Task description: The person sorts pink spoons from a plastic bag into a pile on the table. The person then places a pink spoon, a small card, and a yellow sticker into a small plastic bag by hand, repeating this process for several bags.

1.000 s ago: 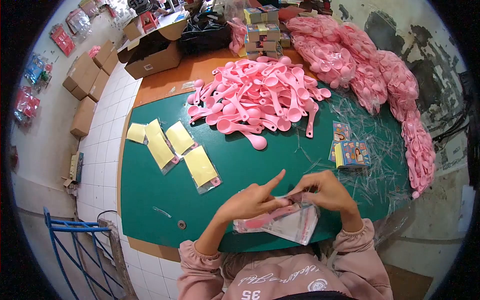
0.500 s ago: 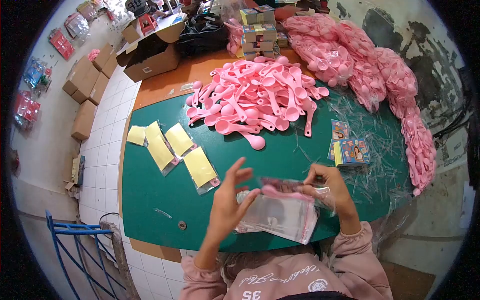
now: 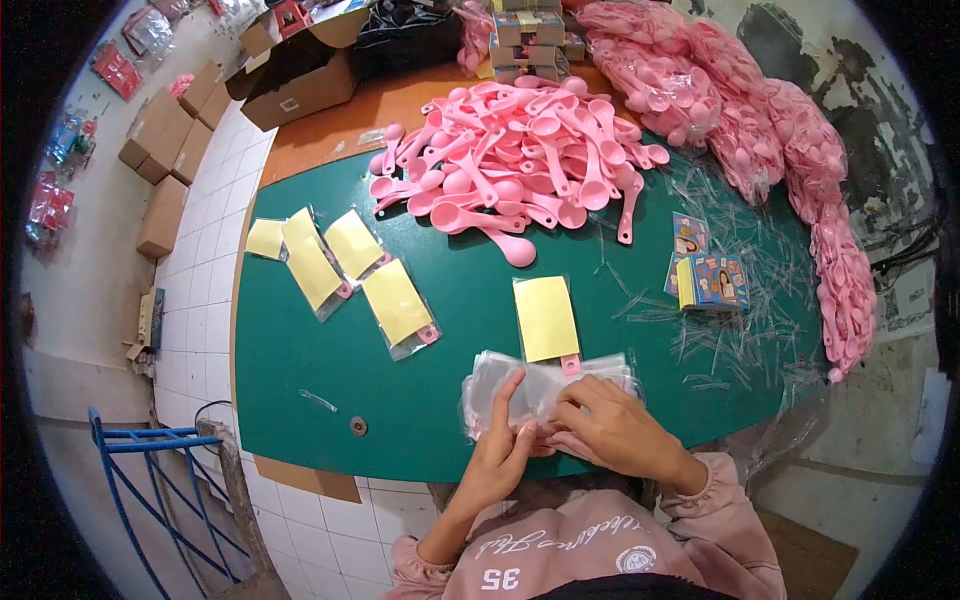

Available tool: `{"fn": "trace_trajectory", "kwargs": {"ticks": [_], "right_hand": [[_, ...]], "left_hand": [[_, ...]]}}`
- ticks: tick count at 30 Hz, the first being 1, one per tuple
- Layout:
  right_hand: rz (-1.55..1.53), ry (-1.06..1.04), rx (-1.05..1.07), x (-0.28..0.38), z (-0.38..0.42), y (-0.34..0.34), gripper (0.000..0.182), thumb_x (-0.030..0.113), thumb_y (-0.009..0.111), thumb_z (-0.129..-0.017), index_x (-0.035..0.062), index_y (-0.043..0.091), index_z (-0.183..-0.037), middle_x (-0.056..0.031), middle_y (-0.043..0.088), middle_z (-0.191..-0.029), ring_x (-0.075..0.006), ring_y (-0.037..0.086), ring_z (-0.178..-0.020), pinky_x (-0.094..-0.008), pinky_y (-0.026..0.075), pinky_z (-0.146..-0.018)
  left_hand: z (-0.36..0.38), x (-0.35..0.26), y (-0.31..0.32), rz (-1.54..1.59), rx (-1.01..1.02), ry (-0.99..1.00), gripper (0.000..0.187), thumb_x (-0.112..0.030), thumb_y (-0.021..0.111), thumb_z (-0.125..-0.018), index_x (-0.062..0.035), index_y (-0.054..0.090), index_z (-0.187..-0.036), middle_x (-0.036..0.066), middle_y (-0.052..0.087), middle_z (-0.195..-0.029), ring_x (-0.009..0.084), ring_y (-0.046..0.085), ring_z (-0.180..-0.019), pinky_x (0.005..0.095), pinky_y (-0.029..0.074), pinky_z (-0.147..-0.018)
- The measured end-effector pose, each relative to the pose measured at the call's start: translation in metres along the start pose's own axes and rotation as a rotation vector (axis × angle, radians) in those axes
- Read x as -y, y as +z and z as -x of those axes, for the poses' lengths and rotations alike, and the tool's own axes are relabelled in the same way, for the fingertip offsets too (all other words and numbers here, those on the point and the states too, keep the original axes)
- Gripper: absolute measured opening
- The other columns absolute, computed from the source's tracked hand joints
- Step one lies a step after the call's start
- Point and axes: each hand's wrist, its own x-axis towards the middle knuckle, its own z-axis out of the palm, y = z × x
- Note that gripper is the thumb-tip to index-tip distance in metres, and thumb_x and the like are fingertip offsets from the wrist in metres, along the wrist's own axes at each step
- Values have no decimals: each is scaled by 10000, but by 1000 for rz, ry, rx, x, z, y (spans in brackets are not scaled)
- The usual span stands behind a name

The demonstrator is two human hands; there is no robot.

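A stack of clear plastic bags (image 3: 487, 385) lies at the table's near edge, under both hands. My left hand (image 3: 492, 462) rests at its near left side, index finger stretched out and thumb apart. My right hand (image 3: 625, 432) bends over the stack from the right, fingertips pinched at the near edge of a bag; the exact grip is partly hidden. Just beyond lies a filled bag with a yellow card (image 3: 546, 318), and a pink spoon handle (image 3: 570, 364) shows at its lower corner.
Several similar filled bags (image 3: 397, 308) lie at the left. A heap of pink measuring spoons (image 3: 520, 165) covers the back middle. Printed cards (image 3: 718, 281) and clear plastic strips (image 3: 720, 335) lie at right. Bagged spoons (image 3: 740, 140) line the right edge; a cardboard box (image 3: 300, 90) stands at back left.
The filled bag that was in my right hand now lies on the table beyond the stack, yellow card up. Both hands have come down to the clear bags, and the view has shifted slightly.
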Motion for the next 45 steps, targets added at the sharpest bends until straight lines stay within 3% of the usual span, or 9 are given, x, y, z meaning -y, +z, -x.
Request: {"fn": "trace_trajectory", "kwargs": {"ticks": [16, 24, 29, 31, 33, 35, 38, 41, 45], "right_hand": [[-343, 120, 32, -7, -9, 8, 218, 187, 642, -746, 22, 535, -842, -117, 506, -829, -293, 523, -804, -373, 425, -694], [-235, -177, 1, -3, -1, 4, 159, 109, 635, -731, 39, 523, -819, -94, 467, -772, -280, 490, -761, -347, 395, -686], [-744, 83, 276, -22, 26, -50, 151, 124, 636, -768, 31, 518, -786, -75, 501, -775, -226, 513, -707, -354, 419, -737], [-699, -92, 82, -53, 46, -78, 150, 115, 649, -765, 31, 526, -755, -70, 515, -754, -205, 516, -686, -336, 432, -676], [-531, 302, -301, -88, 94, -111, 108, 48, 613, -726, 19, 561, -817, -103, 548, -779, -250, 542, -736, -353, 431, -705], [358, 614, -673, -119, 121, -129, 235, 44, 594, -695, 11, 558, -924, -140, 539, -852, -299, 533, -809, -371, 421, -752], [923, 789, -640, -108, 126, -125, 316, 46, 591, -682, 8, 535, -991, -164, 511, -930, -335, 506, -900, -395, 401, -817], [137, 304, -499, -24, 53, -67, 379, 44, 635, -662, 15, 512, -1019, -151, 480, -954, -325, 466, -972, -415, 360, -886], [-414, 273, -363, -6, 27, -1, 356, 88, 723, -668, 29, 547, -972, -124, 472, -966, -257, 490, -940, -354, 417, -821]], "left_hand": [[10, -18, 5, -530, -84, 142, 585, -74, 387, -904, -72, 72, -1398, 224, 609, -840, 334, 609, -752, 351, 444, -715], [-2, -7, 2, -203, -11, 72, 594, -68, 447, -885, -118, 161, -1403, 91, 613, -695, 100, 561, -628, 231, 423, -576], [-2, -10, 8, -132, 10, 22, 471, -64, 417, -907, -90, 271, -1354, 83, 639, -782, 95, 585, -690, 216, 458, -639], [-3, -11, 6, -49, -16, 32, 413, -65, 400, -917, -71, 327, -1323, 90, 648, -843, 110, 606, -733, 221, 477, -668], [-1, -8, 2, 7, 131, 32, 301, -69, 344, -937, -14, 433, -1219, 108, 628, -986, 151, 618, -870, 240, 493, -734], [-1, -2, -2, 49, 142, -3, 284, -76, 323, -944, 4, 460, -1179, 118, 613, -1026, 168, 605, -925, 244, 489, -756], [-1, -4, -4, 97, 119, -51, 289, -92, 295, -954, 24, 490, -1133, 129, 599, -1061, 188, 589, -986, 256, 481, -786], [4, -2, 0, 182, 68, -86, 294, -103, 289, -957, 27, 495, -1120, 133, 602, -1049, 195, 587, -987, 268, 477, -790], [12, -2, -4, 358, 135, -7, 295, -124, 289, -958, 34, 501, -1089, 141, 605, -1031, 209, 598, -960, 279, 473, -788]]}}
